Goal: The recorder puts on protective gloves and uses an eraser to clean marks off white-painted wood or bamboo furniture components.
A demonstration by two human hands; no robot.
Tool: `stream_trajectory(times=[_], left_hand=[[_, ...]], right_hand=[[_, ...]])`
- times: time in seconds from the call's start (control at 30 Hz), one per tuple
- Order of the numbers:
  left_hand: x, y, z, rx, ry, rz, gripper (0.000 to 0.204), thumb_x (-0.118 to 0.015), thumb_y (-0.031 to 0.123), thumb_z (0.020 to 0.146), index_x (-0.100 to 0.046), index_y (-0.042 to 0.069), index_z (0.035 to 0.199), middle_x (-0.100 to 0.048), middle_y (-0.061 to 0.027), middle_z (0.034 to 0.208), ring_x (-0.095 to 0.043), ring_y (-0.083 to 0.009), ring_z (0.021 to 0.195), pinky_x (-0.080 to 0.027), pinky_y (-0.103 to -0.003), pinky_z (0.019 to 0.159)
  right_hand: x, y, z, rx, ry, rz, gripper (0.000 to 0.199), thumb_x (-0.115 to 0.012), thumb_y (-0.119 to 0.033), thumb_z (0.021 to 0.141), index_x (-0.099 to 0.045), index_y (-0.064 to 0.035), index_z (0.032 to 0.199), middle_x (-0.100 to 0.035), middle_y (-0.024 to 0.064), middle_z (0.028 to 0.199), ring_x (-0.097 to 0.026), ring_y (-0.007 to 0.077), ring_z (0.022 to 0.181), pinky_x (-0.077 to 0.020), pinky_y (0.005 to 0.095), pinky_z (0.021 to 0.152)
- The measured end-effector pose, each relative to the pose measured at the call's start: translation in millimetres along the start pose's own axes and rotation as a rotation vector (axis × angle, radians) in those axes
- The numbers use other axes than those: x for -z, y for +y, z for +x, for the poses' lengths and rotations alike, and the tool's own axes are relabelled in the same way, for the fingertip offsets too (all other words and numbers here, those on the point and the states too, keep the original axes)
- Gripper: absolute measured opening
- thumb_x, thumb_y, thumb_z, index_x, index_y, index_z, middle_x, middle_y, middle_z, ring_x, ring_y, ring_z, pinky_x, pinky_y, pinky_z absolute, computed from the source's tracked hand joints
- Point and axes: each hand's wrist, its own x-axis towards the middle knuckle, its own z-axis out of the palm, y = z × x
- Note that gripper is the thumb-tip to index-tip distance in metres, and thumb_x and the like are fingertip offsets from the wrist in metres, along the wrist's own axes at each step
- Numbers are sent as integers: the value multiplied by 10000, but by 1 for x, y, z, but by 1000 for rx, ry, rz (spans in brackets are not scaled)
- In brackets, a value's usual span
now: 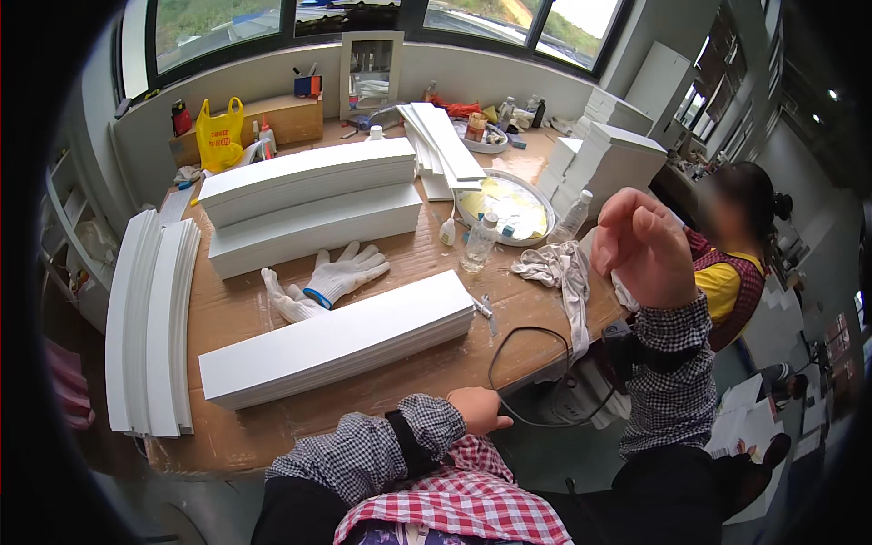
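Note:
My right hand (645, 247) is raised at the right, above the table's right edge. Its fingers are loosely bent and somewhat apart, with nothing visible in them. Low over my lap, by the table's front edge, is my left hand (478, 411); most of its fingers are hidden, so its grip cannot be made out. Nearest to it on the table lies a stack of long white boards (336, 341). A white knitted glove (345, 272) with a blue cuff rests behind that stack. Below my right hand, a crumpled cloth (559, 272) hangs over the table edge.
More white board stacks stand at the back (313, 227), the left (150, 327) and the far right (609, 163). A round tray (536, 204) and a clear bottle (479, 241) sit nearby. A black cable (495, 354) loops off the edge. Another person (736, 245) sits at the right.

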Motion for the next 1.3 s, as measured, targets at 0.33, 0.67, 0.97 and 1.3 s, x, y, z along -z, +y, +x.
stream_trajectory(times=[0.33,0.67,0.97,1.3], left_hand=[[14,-56,-67,-61,69,-411,373,-662,384,945,-696,31,1061,-732,-117,944,-689,-233,885,-534,-345,804],[-83,-139,-167,216,121,-889,283,-692,258,942,-694,12,1080,-716,-63,985,-642,-131,901,-521,-279,814],[-112,-147,-227,479,280,-1022,211,-687,192,945,-689,20,1069,-707,-15,933,-629,-97,854,-513,-259,767],[-88,-134,-243,276,753,-1156,118,-665,68,924,-646,-5,1014,-698,-55,930,-655,-113,839,-532,-260,756]], right_hand=[[-9,-116,-59,-414,-43,-786,491,-704,-453,906,-659,11,1058,-706,74,853,-683,119,783,-557,249,709],[1,186,-188,-810,-678,-1263,625,-587,-566,895,-579,-156,1368,-532,157,1432,-510,345,1295,-411,446,1073],[11,247,-454,-1737,-724,-781,598,-477,-577,940,-694,-88,1206,-695,147,1182,-617,286,1172,-440,393,1047],[31,206,-179,-396,681,-435,210,-575,-189,1015,-662,2,1001,-666,36,779,-630,98,707,-517,232,673]])
